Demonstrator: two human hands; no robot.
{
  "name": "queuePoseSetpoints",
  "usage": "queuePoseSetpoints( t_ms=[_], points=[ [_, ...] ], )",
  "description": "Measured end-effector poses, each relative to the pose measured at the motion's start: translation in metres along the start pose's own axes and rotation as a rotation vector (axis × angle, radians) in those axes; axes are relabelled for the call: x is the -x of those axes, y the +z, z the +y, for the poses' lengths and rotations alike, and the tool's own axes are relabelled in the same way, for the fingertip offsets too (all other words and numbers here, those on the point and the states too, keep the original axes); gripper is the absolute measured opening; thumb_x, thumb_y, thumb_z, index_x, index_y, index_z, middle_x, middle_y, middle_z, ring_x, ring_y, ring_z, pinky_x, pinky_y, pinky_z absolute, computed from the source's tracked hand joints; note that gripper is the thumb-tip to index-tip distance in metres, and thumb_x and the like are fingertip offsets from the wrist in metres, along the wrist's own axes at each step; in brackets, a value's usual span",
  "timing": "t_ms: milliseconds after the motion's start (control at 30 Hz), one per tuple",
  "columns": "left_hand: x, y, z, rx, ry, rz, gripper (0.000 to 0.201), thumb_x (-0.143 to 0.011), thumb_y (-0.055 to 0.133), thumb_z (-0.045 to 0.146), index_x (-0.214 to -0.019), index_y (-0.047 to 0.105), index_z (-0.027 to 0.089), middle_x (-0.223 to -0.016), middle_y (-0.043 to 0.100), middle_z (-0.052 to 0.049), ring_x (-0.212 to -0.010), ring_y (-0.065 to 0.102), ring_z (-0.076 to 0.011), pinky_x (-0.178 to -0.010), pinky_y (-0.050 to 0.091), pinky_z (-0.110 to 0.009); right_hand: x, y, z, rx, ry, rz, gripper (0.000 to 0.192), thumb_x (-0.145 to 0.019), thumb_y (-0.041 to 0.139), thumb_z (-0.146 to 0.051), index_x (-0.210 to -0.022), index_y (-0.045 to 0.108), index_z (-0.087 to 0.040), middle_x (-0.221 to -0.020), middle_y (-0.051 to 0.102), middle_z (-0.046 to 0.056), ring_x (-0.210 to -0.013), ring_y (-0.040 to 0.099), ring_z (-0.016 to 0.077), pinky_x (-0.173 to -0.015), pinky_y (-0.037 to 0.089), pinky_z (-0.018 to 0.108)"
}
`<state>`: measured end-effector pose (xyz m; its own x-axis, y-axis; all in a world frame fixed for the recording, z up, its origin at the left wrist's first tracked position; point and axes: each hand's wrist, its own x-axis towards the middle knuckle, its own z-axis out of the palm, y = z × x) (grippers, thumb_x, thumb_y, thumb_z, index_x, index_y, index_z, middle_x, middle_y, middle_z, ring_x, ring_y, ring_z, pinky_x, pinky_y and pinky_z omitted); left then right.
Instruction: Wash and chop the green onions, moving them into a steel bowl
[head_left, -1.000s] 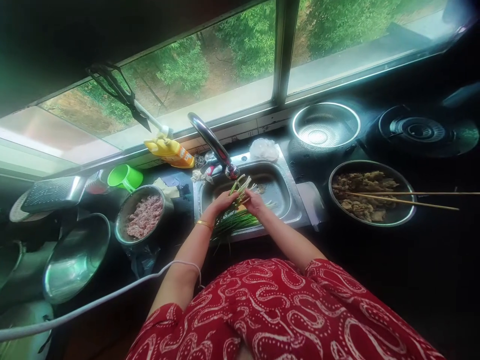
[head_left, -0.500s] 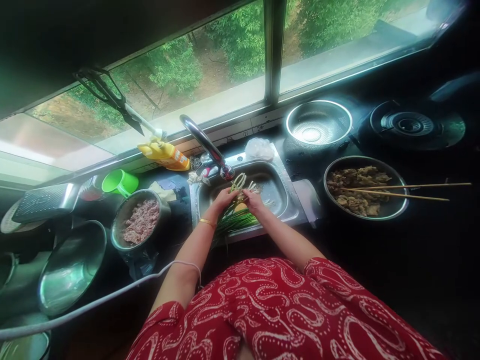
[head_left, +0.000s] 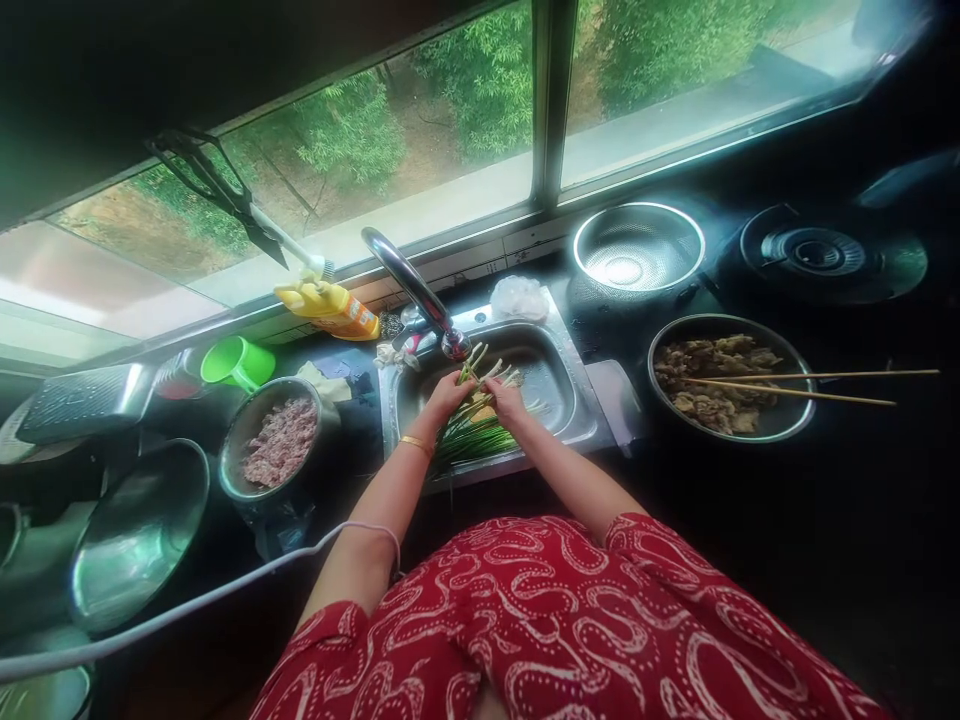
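Over the metal sink (head_left: pixel 583 432), my left hand (head_left: pixel 448 393) is closed round some green onions, their pale root ends sticking out past the fingers toward the faucet (head_left: pixel 409 280). My right hand (head_left: pixel 505 400) is closed beside it, its fingers pinching white green onion stalks. The long leaves of the green onions (head_left: pixel 476 438) lie across the near side of the sink, below both hands. Something orange-brown shows between the hands, too small to name. The fingertips are partly hidden, and the faucet's mouth hangs just above the left hand.
Left of the sink stand a pot of minced meat (head_left: pixel 281 445), a green mug (head_left: pixel 238 363) and a tilted yellow bottle (head_left: pixel 330 308). To the right are a colander (head_left: pixel 637 215), a bowl of brownish food (head_left: pixel 720 380) with chopsticks (head_left: pixel 840 376), and a stove burner (head_left: pixel 817 252). A white cable (head_left: pixel 225 592) crosses my left arm.
The white stalk ends by my left hand have shifted slightly and look less looped. Both hands stay at nearly the same place over the sink.
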<state>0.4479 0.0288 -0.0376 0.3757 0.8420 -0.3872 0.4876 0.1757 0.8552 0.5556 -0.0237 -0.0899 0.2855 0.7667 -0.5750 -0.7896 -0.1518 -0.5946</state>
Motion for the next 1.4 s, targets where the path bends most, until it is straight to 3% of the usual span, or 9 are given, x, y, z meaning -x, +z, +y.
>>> queuePoseSetpoints(
  t_ms=[133,433,567,700,867,967,1100,1233,1400],
  points=[
    [-0.002,0.002,-0.002,0.026,-0.008,-0.055,0.028,-0.066,0.070,0.036,-0.081,0.061,0.014,-0.068,0.058,0.002,-0.055,0.048,-0.0079,-0.055,0.038,-0.021,-0.002,-0.002,0.003,0.023,-0.026,-0.043,0.027,-0.053,0.077,-0.033,-0.060,0.055,-0.019,-0.050,0.057,-0.006,-0.048,0.051,0.0085,-0.050,0.042,0.022],
    [-0.003,0.001,0.002,0.086,-0.061,-0.013,0.027,-0.069,0.066,0.039,-0.078,0.062,0.013,-0.063,0.059,0.001,-0.056,0.051,-0.0103,-0.056,0.039,-0.023,-0.007,-0.004,0.003,-0.023,-0.041,-0.048,0.012,-0.065,0.068,-0.027,-0.064,0.060,-0.018,-0.056,0.060,-0.005,-0.052,0.053,0.0091,-0.055,0.043,0.022],
    [-0.006,0.004,-0.002,-0.038,0.067,-0.091,0.035,-0.075,0.063,0.042,-0.096,0.067,0.013,-0.086,0.068,-0.005,-0.080,0.061,-0.0175,-0.077,0.046,-0.028,-0.006,0.006,0.001,-0.074,-0.134,-0.166,0.017,-0.072,0.067,-0.037,-0.075,0.065,-0.020,-0.073,0.069,0.000,-0.074,0.063,0.0143,-0.075,0.050,0.028],
    [-0.010,0.006,-0.005,-0.143,0.133,-0.118,0.039,-0.081,0.058,0.040,-0.110,0.066,0.014,-0.111,0.067,-0.009,-0.107,0.059,-0.0239,-0.099,0.041,-0.034,-0.008,0.014,-0.005,0.093,-0.222,-0.281,0.030,-0.070,0.071,-0.048,-0.083,0.069,-0.021,-0.087,0.072,0.003,-0.092,0.064,0.0180,-0.091,0.046,0.032],
    [-0.011,-0.002,-0.014,-0.084,0.054,-0.153,0.041,-0.083,0.056,0.048,-0.101,0.067,0.012,-0.094,0.070,-0.008,-0.093,0.062,-0.0228,-0.090,0.046,-0.035,-0.008,0.027,-0.019,0.285,-0.202,-0.403,0.042,-0.073,0.064,-0.061,-0.072,0.067,-0.019,-0.082,0.072,0.006,-0.094,0.063,0.0212,-0.094,0.045,0.037],
    [-0.008,-0.007,-0.014,0.031,-0.006,-0.132,0.052,-0.082,0.054,0.060,-0.092,0.066,0.010,-0.079,0.069,-0.007,-0.076,0.062,-0.0198,-0.076,0.048,-0.033,-0.006,0.042,-0.030,0.317,-0.299,-0.435,0.038,-0.074,0.065,-0.059,-0.075,0.067,-0.021,-0.083,0.071,0.003,-0.097,0.062,0.0209,-0.093,0.046,0.037],
    [-0.006,-0.005,0.005,0.174,0.054,-0.166,0.060,-0.077,0.055,0.069,-0.084,0.064,0.010,-0.068,0.066,-0.007,-0.064,0.059,-0.0163,-0.065,0.047,-0.029,-0.003,0.061,-0.064,0.340,-0.463,-0.388,0.037,-0.078,0.063,-0.059,-0.079,0.067,-0.023,-0.077,0.067,0.000,-0.088,0.062,0.0187,-0.083,0.051,0.033],
    [-0.010,0.003,0.030,0.236,0.173,-0.202,0.060,-0.073,0.059,0.071,-0.080,0.063,0.012,-0.065,0.064,-0.005,-0.061,0.057,-0.0134,-0.063,0.045,-0.026,0.012,0.069,-0.129,0.294,-0.536,-0.458,0.046,-0.083,0.052,-0.067,-0.089,0.064,-0.024,-0.074,0.065,-0.001,-0.079,0.065,0.0154,-0.071,0.053,0.029],
    [-0.016,0.016,0.030,0.180,0.187,-0.267,0.063,-0.074,0.051,0.076,-0.075,0.061,0.014,-0.055,0.056,-0.001,-0.049,0.049,-0.0104,-0.052,0.038,-0.024,0.030,0.067,-0.205,0.243,-0.648,-0.453,0.042,-0.086,0.050,-0.065,-0.097,0.060,-0.025,-0.075,0.063,-0.002,-0.079,0.067,0.0131,-0.067,0.053,0.026]
  ],
)
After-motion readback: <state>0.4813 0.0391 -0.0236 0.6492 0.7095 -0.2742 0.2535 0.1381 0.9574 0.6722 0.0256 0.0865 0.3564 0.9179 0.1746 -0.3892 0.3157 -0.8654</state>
